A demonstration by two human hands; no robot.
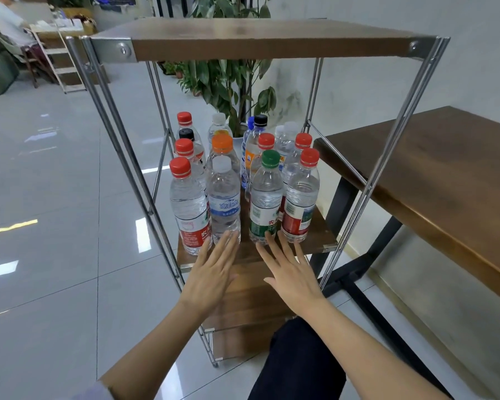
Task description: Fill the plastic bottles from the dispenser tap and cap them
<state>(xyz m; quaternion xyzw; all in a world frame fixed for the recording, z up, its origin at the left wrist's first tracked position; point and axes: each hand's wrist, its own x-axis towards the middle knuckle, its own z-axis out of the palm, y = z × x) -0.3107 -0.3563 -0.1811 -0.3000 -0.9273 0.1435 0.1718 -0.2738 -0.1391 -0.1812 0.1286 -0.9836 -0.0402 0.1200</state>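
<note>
clear plastic bottles, all capped, stand close together on middle brown wooden shelf (pixel 247 252) of silver metal rack (pixel 113 49). front row: clear red-cap bottle with red label (pixel 188 203), white writing starts "农"; clear white-cap bottle with blue label (pixel 224 197) reads "凉白水"; clear green-cap bottle with green label (pixel 266 197) shows "农" – small print too tiny to read. left hand (pixel 214 272) flat, fingers straight, grasping nothing – tips at foot of white-cap bottle. right hand (pixel 293 274) flat too, fingers spread, tips at foot of green-cap bottle.
</note>
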